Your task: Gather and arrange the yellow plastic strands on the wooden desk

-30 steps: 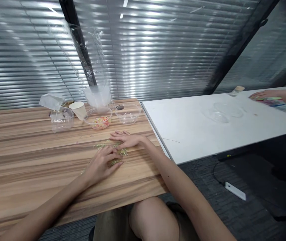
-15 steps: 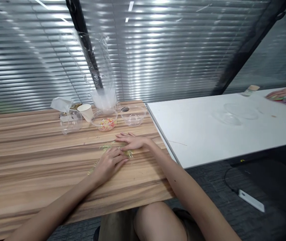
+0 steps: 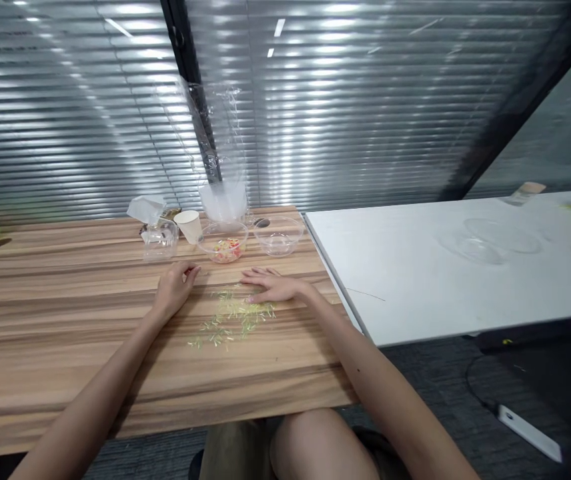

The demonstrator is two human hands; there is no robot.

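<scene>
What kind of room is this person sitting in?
Probably an office or meeting room used for small handwork: glass partition walls with horizontal metal blinds, a striped wooden table beside a plain white desk, and grey carpet flooring.

Wooden table [image 3: 65,320], white table [image 3: 440,280] beside it; closed blinds [image 3: 340,100] behind; dark carpet floor [image 3: 440,413]

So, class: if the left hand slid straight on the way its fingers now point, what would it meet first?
Probably the bowl of coloured bits: the left hand points up and rightward towards it, though the paper cup stands close.
</scene>
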